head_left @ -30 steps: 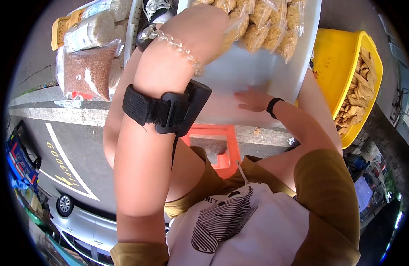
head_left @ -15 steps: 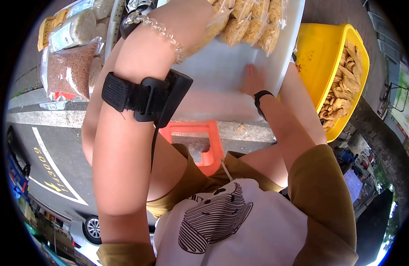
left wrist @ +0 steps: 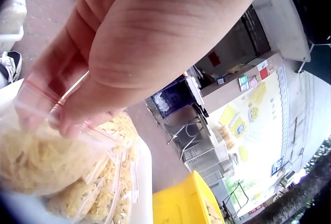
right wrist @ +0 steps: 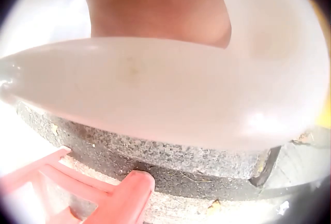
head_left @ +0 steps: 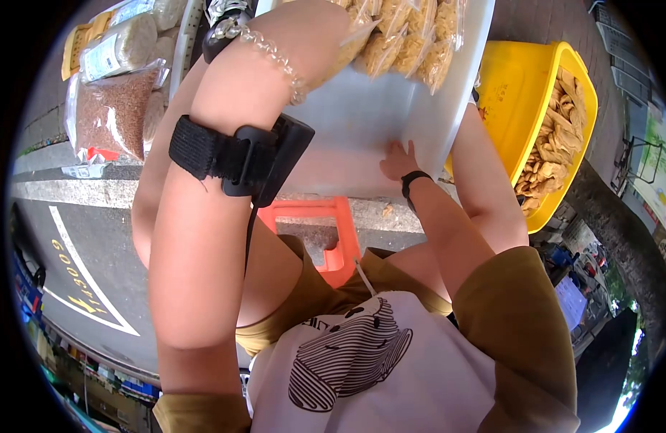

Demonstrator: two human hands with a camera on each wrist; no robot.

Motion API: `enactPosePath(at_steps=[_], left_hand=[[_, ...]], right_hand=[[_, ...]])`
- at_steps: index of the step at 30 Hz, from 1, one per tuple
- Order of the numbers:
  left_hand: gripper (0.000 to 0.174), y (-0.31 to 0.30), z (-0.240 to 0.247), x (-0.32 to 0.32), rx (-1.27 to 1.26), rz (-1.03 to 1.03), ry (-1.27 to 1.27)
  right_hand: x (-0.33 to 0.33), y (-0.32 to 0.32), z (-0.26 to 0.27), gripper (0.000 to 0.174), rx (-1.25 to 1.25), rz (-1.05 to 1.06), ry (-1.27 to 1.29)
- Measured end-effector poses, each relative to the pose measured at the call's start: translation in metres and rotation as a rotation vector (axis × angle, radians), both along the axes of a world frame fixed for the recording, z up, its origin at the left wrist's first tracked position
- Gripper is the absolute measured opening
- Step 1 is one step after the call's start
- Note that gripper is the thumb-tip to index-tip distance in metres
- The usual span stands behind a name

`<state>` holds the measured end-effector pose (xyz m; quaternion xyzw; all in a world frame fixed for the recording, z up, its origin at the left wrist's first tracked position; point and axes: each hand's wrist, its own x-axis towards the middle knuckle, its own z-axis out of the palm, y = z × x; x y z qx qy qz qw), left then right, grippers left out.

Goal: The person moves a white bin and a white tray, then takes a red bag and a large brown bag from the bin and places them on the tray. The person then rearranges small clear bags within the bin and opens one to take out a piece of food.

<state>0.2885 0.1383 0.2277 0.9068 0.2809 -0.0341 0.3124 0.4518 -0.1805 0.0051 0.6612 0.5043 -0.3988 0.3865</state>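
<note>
A seated person in a white printed T-shirt and mustard sleeves works over a large white plastic tub [head_left: 362, 123] in the upper middle of the head view. The left hand [left wrist: 145, 42], at the top of that view, has its fingers [left wrist: 77, 115] pressed together, pinching the red-striped zip edge of a clear plastic bag of pale yellow dried noodles [left wrist: 41, 156]. That bag hangs at the tub's far end, touching a row of similar clear noodle packets [head_left: 412, 36]. A clear bead bracelet [head_left: 279, 61] circles the left wrist.

The right hand [head_left: 398, 160] lies against the tub's near wall, right of centre, its fingers extended and lightly spread, holding nothing. From the right wrist view the tub's rounded rim [right wrist: 155, 94] sits above a grey granite kerb [right wrist: 155, 162].

A round yellow plastic basin [head_left: 520, 86] stands just beside the tub at upper right, filled with tan fried strips [head_left: 556, 151]. An orange plastic stool [head_left: 325, 231] sits below the tub at centre frame. At upper left lies a clear bag of reddish-brown grains [head_left: 113, 112].
</note>
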Motion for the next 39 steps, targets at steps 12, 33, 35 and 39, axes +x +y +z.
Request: enactPosePath(at_steps=[12,33,35,39], left_hand=[[0.028,-0.004,0.023,0.007,0.098,-0.145,-0.051],[0.022,-0.025,-0.002,0.004,0.101,-0.195,0.122],[0.024,-0.027,-0.006,0.005,0.133,-0.149,0.158],[0.027,-0.028,-0.005,0.002,0.202,-0.334,0.185]], right_hand=[[0.006,0.021,-0.003,0.051,-0.164,-0.082,0.187],[-0.045,0.015,0.177,0.029,-0.263,0.036,0.192],[-0.038,-0.017,0.145,0.032,-0.106,-0.075,0.245],[-0.041,-0.032,0.137,0.034,-0.060,-0.125,0.315]])
